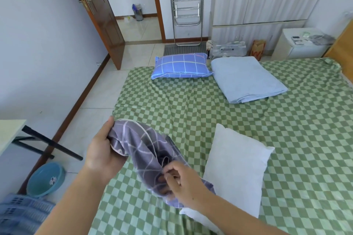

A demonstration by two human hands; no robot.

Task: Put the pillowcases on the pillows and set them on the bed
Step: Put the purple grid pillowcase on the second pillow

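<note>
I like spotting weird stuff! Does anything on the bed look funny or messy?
One thing: the white pillow lies bare and slanted on the checked sheet, while the blue pillow is already covered. Nothing is spilled or broken.

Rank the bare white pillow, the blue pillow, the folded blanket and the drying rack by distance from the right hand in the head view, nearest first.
From the right hand:
1. White pillow, just to its right on the bed.
2. Blue pillow and folded blanket, both at the bed's far side; too close to call.
3. Drying rack, against the far wall.
</note>
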